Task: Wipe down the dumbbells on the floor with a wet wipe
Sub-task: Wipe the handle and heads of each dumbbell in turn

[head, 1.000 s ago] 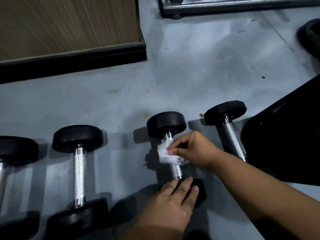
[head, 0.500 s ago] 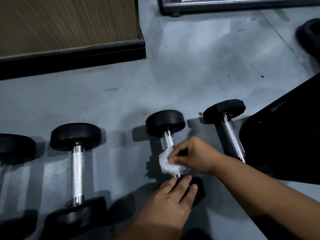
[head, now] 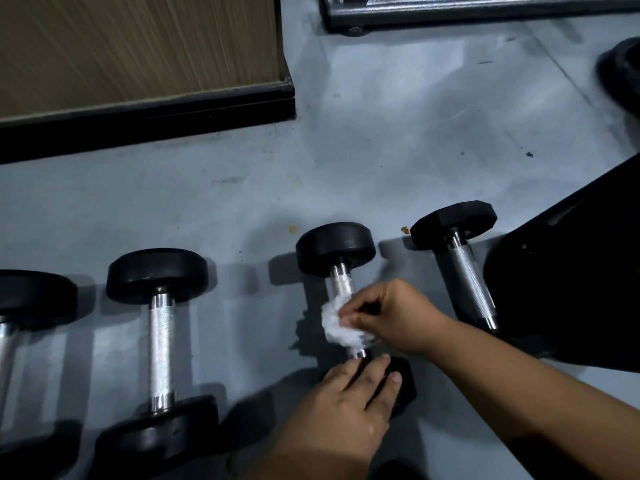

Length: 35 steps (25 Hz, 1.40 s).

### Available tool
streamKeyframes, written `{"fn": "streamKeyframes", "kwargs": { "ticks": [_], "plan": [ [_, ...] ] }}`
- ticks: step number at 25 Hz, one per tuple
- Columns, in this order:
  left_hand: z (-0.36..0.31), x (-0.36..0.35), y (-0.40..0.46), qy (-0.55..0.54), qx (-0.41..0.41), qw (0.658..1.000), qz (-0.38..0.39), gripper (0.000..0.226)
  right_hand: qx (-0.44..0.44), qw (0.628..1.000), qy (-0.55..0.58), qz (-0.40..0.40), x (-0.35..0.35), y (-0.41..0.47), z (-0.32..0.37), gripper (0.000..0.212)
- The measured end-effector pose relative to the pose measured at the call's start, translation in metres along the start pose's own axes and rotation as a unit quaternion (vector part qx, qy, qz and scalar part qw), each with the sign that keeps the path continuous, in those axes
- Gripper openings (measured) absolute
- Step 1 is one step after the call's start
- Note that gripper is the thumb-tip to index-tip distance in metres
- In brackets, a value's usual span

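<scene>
Several black dumbbells with knurled steel handles lie in a row on the grey floor (head: 398,161). On the small round-headed dumbbell (head: 336,249) in the middle, my right hand (head: 398,315) pinches a crumpled white wet wipe (head: 337,323) against the near end of the handle. My left hand (head: 349,407) rests with straight fingers on that dumbbell's near head, which it mostly hides. A larger dumbbell (head: 161,341) lies to the left and a hex-headed dumbbell (head: 460,268) to the right.
Another dumbbell (head: 31,299) is cut off at the left edge. A wood-panelled unit with a black base (head: 145,112) stands at the back left. A metal frame bar (head: 485,8) runs along the top. A black padded shape (head: 571,282) sits at the right.
My right hand has slid the wipe along the handle from the far head toward the near head. My left hand stays on the near head.
</scene>
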<state>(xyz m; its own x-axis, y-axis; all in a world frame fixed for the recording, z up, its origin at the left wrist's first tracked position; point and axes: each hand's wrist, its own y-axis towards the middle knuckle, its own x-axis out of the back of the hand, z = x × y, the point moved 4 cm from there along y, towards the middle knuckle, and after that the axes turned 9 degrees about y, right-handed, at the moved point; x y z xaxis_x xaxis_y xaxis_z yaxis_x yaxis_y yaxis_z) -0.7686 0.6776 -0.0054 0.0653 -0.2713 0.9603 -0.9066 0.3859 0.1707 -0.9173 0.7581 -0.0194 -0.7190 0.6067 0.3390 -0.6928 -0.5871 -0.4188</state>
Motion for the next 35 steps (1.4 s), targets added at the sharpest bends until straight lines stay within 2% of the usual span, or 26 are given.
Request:
{"fn": "streamKeyframes", "kwargs": {
  "ticks": [3, 5, 7, 9, 10, 12, 15, 17, 18, 21, 23, 25, 28, 30, 32, 35],
  "plan": [
    [-0.005, -0.003, 0.007, 0.003, 0.008, 1.000, -0.004, 0.040, 0.017, 0.995, 0.016, -0.097, 0.007, 0.022, 0.004, 0.008],
    [-0.004, -0.001, 0.008, 0.003, 0.013, 1.000, -0.011, 0.040, 0.020, 0.994, 0.001, -0.104, 0.010, 0.021, 0.004, 0.009],
    [0.001, 0.000, 0.002, 0.004, 0.007, 1.000, -0.029, 0.037, 0.000, 1.000, -0.009, -0.024, 0.005, 0.006, 0.000, 0.015],
    [0.004, -0.001, -0.004, 0.012, -0.008, 0.999, -0.034, 0.039, -0.026, 0.995, -0.042, 0.088, -0.006, -0.012, -0.002, 0.008],
    [0.005, -0.001, -0.004, 0.013, -0.014, 0.999, -0.032, 0.038, -0.031, 0.991, -0.063, 0.111, -0.007, -0.015, -0.001, 0.005],
    [0.002, -0.003, -0.001, 0.007, -0.005, 1.000, -0.024, 0.037, -0.018, 0.995, -0.070, 0.075, -0.003, -0.003, 0.006, 0.006],
    [-0.006, -0.005, 0.007, -0.018, 0.010, 1.000, -0.002, 0.041, 0.015, 0.997, -0.046, -0.058, 0.013, 0.026, 0.018, 0.007],
    [-0.008, -0.003, 0.012, -0.026, 0.011, 1.000, 0.007, 0.043, 0.008, 0.996, -0.042, -0.079, 0.016, 0.029, 0.016, 0.007],
    [-0.008, -0.003, 0.013, -0.024, 0.012, 1.000, 0.011, 0.044, -0.003, 0.998, -0.035, -0.058, 0.014, 0.023, 0.011, 0.008],
    [-0.005, -0.002, 0.009, -0.026, 0.017, 0.999, 0.003, 0.042, -0.037, 0.996, -0.044, 0.070, 0.001, -0.009, 0.003, 0.007],
    [-0.004, -0.005, 0.008, -0.013, 0.010, 1.000, 0.003, 0.041, -0.057, 0.992, -0.060, 0.100, -0.003, -0.015, 0.001, 0.006],
    [-0.006, -0.006, 0.010, 0.000, 0.006, 1.000, 0.006, 0.042, -0.045, 0.992, -0.093, 0.074, 0.002, -0.007, 0.003, 0.007],
    [-0.010, -0.003, 0.012, -0.021, 0.026, 0.999, 0.022, 0.040, 0.014, 0.990, -0.137, -0.013, 0.011, 0.013, 0.010, 0.009],
    [-0.009, -0.002, 0.014, -0.044, 0.035, 0.998, 0.014, 0.036, 0.020, 0.990, -0.128, -0.052, 0.017, 0.020, 0.012, 0.012],
    [-0.007, -0.004, 0.016, -0.044, 0.039, 0.998, -0.005, 0.034, 0.010, 0.994, -0.108, -0.022, 0.016, 0.019, 0.010, 0.008],
    [-0.006, -0.016, 0.013, -0.027, 0.046, 0.998, -0.033, 0.029, -0.041, 0.989, -0.104, 0.100, 0.007, -0.001, 0.003, 0.010]
  ]
}}
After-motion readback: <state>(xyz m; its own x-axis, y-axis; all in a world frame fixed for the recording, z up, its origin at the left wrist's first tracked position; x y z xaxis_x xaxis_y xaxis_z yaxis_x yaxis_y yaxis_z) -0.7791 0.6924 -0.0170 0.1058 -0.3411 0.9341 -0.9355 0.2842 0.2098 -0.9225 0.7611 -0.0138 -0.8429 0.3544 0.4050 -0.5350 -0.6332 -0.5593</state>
